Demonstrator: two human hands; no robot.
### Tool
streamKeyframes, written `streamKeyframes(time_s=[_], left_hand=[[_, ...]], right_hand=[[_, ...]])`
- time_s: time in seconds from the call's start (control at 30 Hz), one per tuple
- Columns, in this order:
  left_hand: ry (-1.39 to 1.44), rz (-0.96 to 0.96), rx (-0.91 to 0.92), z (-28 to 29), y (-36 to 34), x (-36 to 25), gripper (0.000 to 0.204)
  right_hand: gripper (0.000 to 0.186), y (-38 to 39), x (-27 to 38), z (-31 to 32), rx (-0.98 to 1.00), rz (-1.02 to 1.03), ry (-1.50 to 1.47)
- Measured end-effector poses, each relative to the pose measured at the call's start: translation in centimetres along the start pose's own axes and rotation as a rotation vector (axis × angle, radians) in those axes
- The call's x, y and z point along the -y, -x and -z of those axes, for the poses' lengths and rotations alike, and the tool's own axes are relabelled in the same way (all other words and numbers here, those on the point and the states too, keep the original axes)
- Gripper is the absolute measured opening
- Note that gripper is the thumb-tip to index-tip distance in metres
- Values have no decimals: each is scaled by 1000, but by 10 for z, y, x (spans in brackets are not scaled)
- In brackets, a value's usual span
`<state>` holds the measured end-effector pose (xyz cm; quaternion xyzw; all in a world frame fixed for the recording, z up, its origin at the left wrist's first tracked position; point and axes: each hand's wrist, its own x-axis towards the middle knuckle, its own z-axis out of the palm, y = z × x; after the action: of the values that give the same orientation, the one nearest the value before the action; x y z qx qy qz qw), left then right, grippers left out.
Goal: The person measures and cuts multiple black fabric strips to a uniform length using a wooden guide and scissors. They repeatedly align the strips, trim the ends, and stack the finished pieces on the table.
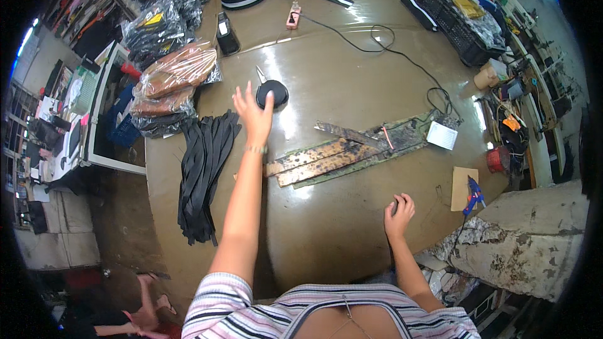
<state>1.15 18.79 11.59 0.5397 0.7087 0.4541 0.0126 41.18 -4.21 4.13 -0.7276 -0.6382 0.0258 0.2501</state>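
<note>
Head view: a small black roll point(280, 91) lies on the brown worktop point(339, 232), a pointed metal piece point(260, 75) at its far side. The left hand point(254, 116) reaches to it, fingers spread wide; contact is unclear. The right hand point(400, 215) is near the front edge, fingers loosely curled, any hold impossible to tell. Leftward, clear plastic bags point(173, 70) contain brown goods. Far right, a black crate point(449, 24) holds yellow and clear-wrapped items point(461, 0).

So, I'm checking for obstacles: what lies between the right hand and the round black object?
The head view shows a stack of stained flat strips lying on the tabletop between the right hand and the round black object.
</note>
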Motion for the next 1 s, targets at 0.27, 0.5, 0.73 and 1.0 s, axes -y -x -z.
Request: streamKeyframes(time_s=[0.27,0.5,0.73,1.0], left_hand=[[966,167,296,141,164,-294,13],[1668,-369,688,216,165,-499,27],[1758,-521,607,179,172,-573,45],[1273,95,680,237,142,-586,21]], right_hand=[[32,3,-12,-5,96,74,59],[49,2,-26,2,310,270,54],[50,-4,-36,18,321,411,-96],[50,-5,-29,20,345,367,-88]])
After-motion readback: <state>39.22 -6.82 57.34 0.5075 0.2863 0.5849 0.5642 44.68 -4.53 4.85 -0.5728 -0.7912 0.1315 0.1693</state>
